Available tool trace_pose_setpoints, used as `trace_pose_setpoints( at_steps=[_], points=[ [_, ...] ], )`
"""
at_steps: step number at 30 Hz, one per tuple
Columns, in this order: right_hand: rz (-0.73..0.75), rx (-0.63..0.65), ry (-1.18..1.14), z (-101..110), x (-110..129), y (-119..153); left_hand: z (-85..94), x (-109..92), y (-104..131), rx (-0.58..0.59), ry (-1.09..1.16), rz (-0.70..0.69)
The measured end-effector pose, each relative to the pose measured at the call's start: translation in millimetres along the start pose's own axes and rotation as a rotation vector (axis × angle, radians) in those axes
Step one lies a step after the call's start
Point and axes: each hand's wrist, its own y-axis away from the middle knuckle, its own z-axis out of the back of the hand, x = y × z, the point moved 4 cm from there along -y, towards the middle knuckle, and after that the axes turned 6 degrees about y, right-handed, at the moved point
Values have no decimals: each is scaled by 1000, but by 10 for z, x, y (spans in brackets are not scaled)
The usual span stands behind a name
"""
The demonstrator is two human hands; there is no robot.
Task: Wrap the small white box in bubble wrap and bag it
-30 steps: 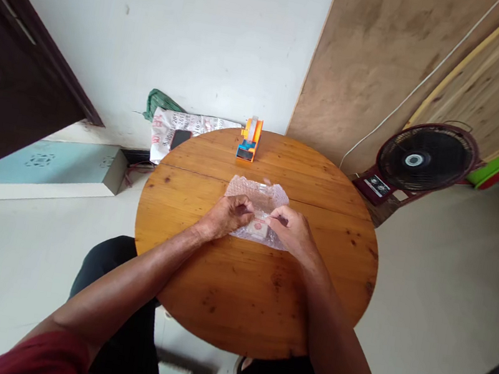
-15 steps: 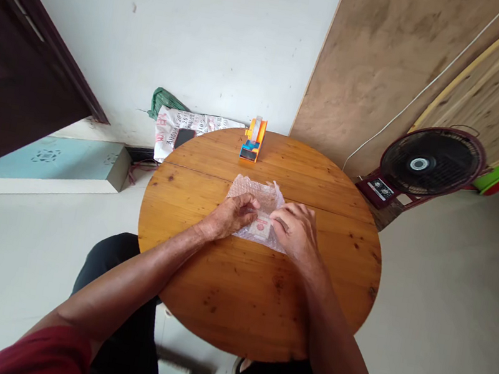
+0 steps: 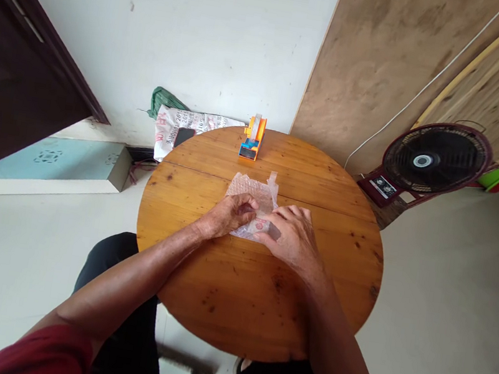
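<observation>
A sheet of clear bubble wrap (image 3: 253, 189) lies on the round wooden table (image 3: 241, 299). Near its front edge, a small pale packet (image 3: 260, 224) with red print shows between my hands, partly covered. My left hand (image 3: 232, 214) rests on the wrap's left side, its thumb and fingers closed in a pinch on the film. On the right, my right hand (image 3: 293, 232) grips the wrap's right edge, thumb pressed beside the packet and fingers curved above it. Its palm hides part of that edge. A narrow flap sticks up at the wrap's far right corner.
An orange and blue tape dispenser (image 3: 252, 140) stands at the table's far edge. Behind the table lies a printed white sack (image 3: 203, 123) with a dark flat object (image 3: 185, 137) on it. A dark red fan (image 3: 434, 159) stands off to the right.
The right side of the bubble wrap has been folded inward, towards the packet. My right hand's thumb has moved left and nearer me. My left hand has barely moved.
</observation>
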Motion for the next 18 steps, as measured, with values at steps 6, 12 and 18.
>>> trace_pose_setpoints(
  at_steps=[6, 12, 18],
  points=[
    [-2, 41, -51, -23, -21, -23, 81, 61, -15, -23, -84, 9],
    [-7, 22, -95, -31, -37, -22, 206, 123, -42, 31, -147, 48],
    [17, -8, -89, -50, -62, -12, 367, 21, 13, -58, -301, 92]
  ],
)
